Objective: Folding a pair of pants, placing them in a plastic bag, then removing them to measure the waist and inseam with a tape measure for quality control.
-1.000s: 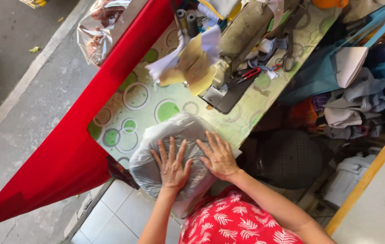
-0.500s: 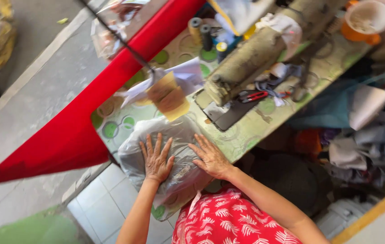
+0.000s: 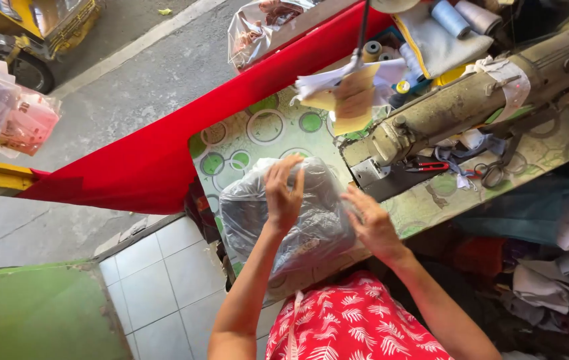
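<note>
While we look down from the head camera, our left hand point(image 3: 283, 193) lies flat, fingers spread, on top of a clear plastic bag point(image 3: 284, 220) holding dark cloth. Our right hand point(image 3: 371, 223) presses open against its right side. Neither hand grips. That bag sits on the patterned table point(image 3: 258, 133), just beside the sewing machine point(image 3: 464, 107).

Bright, even daylight fills the scene, with soft shadows. Glare streaks the clear plastic bag point(image 3: 284, 220) under the left hand point(image 3: 283, 193). Beyond it, hanging papers point(image 3: 344, 93) blur; edges bend with wide-angle distortion.
</note>
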